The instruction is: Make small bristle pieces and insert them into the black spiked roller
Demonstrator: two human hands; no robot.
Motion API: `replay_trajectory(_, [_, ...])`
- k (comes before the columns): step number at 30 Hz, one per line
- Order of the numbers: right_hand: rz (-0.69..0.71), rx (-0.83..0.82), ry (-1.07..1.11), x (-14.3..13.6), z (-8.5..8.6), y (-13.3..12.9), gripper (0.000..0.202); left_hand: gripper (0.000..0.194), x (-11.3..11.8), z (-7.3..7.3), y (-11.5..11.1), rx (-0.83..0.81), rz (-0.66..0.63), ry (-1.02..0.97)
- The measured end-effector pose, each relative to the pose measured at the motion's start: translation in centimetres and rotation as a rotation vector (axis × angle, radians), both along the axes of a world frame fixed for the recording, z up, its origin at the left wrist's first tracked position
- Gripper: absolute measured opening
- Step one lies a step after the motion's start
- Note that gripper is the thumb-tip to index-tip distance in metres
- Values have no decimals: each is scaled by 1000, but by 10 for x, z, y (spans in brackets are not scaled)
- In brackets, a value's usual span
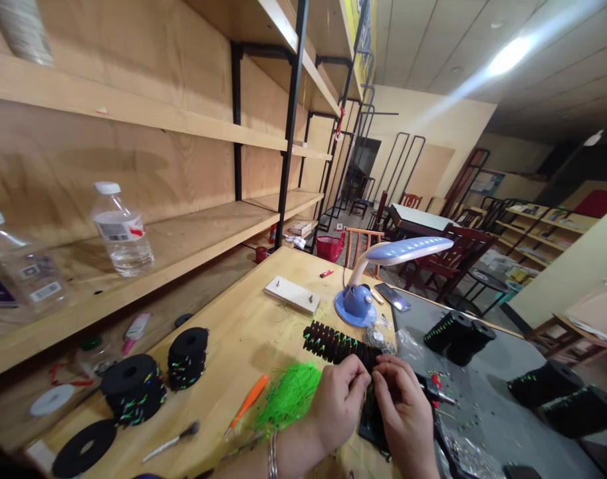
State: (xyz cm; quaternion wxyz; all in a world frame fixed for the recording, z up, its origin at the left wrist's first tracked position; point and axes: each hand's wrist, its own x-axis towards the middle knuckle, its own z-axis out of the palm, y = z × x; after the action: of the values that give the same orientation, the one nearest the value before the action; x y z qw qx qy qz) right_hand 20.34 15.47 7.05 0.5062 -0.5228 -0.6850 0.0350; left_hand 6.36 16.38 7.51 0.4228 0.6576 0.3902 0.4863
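My left hand (340,396), with a bangle at the wrist, has its thumb and fingers pinched together. Close beside it, my right hand (401,409) is also pinched. Whatever lies between the fingertips is too small or hidden to name. Both hands are at the near right end of a row of black foam discs (333,342), flecked with green and orange bits. A heap of bright green strands (290,396) lies left of my left hand, beside an orange-handled pointed tool (248,402). Partly hidden behind my right hand is a dark tool with a metal tip (445,398).
A blue desk lamp (356,305) stands beyond the hands, near a phone (393,297) and a white board with two screws (292,295). Black disc stacks (133,389) stand left; more black rolls (460,336) stand right on a grey mat. Wooden shelving (198,233) runs along the left.
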Motion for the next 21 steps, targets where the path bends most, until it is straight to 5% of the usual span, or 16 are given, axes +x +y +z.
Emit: replay_trajectory(21, [-43, 61, -169, -3, -1, 1, 13, 21, 0, -4, 0, 50, 21, 24])
